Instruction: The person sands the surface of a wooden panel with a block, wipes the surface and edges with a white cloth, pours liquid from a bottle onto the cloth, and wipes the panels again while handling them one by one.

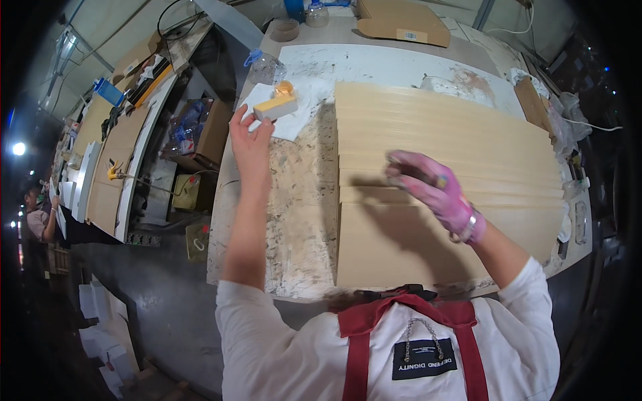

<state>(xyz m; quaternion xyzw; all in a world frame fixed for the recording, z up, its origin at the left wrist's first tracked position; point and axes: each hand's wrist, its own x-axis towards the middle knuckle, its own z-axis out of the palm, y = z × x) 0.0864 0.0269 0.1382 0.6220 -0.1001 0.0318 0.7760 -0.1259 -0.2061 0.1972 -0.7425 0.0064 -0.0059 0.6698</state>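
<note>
My bare left hand (253,139) is at the far left of the table, thumb and fingers closed around the left end of a yellow-and-grey block (275,107). The block is over a white cloth or paper (289,127), beside a small round orange thing (284,89). My right hand (431,190), in a stained pink glove, hovers above a fanned stack of pale yellow boards (428,140). Its fingers are curved and blurred at the tips, with a dark gap between them and the thumb; I see nothing held there.
A clear plastic bottle (267,67) lies beyond the cloth. At the back are a cardboard box (403,23) and a round tub (285,29). Plastic bags (568,120) hang about the right edge. On the left stands another bench (124,160), with a person (41,217) past it.
</note>
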